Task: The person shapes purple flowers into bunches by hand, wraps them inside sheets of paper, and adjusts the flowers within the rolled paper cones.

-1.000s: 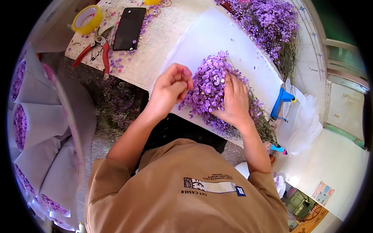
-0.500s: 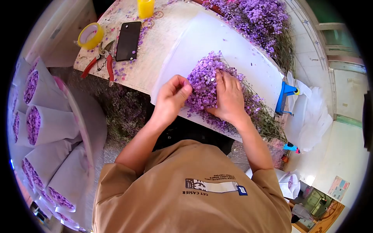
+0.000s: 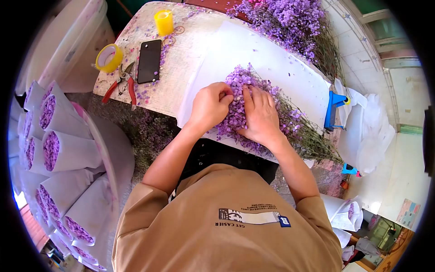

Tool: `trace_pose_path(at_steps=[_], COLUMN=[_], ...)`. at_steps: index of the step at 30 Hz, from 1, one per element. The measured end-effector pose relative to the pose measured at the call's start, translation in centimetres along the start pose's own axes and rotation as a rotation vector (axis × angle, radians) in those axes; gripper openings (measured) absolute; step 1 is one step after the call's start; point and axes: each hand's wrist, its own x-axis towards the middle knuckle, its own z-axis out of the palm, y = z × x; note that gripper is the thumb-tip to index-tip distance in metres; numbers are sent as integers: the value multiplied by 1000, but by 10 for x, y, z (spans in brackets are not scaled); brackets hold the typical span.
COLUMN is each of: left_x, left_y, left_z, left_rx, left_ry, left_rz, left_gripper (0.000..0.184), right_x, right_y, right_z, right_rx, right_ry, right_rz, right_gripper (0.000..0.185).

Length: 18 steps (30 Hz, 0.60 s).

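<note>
A bunch of small purple flowers (image 3: 235, 109) with thin green stems lies on white wrapping paper (image 3: 226, 50), its stems pointing to the lower right. My left hand (image 3: 212, 105) is at the left side of the blossoms, thumb and fingers pinched together; whatever is between the fingertips is too small or hidden to name. Across the blossoms lies my right hand (image 3: 262, 113), its fingers stretched out flat on top and the thumb apart on the near side.
On the wooden table (image 3: 190, 27) are a phone (image 3: 149, 61), red-handled pruning shears (image 3: 121, 86), and yellow tape rolls (image 3: 108, 58). More purple flowers (image 3: 290, 22) lie at the back. A blue tape dispenser (image 3: 334, 109) sits right. Wrapped bouquets (image 3: 72, 149) fill a tub at left.
My left hand has moved in against the blossoms, its fingers turned more over them. My right hand still rests on the bunch. The whole view has shifted slightly.
</note>
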Motion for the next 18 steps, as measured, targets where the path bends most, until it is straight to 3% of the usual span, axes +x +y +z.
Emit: trace_pose_path(at_steps=[2, 3, 5, 7, 10, 15, 17, 18], left_x=[-7, -7, -7, -9, -9, -14, -20, -21], left_y=[-5, -9, -11, 13, 25, 14, 7, 20], left_z=[-1, -10, -34, -24, -5, 9, 2, -11], left_rx=[-399, -393, -1120, -920, -75, -27, -424, -697], left_ry=[42, 32, -322, -223, -36, 27, -34, -131], left_rz=[-46, -44, -378, -410, 95, 188, 36, -178], left_gripper=[17, 17, 14, 13, 10, 10, 7, 5], right_x=[0, -1, -2, -1, -2, -6, -6, -6], right_y=[-1, -2, -1, -1, -1, 2, 2, 2], right_z=[-2, -3, -3, -2, -1, 3, -1, -1], right_rx=[5, 12, 10, 5, 12, 6, 19, 17], right_ry=[9, 13, 15, 23, 29, 62, 51, 47], right_rz=[1, 1, 3, -6, -1, -18, 2, -2], right_gripper=[119, 118, 118, 117, 116, 112, 112, 112])
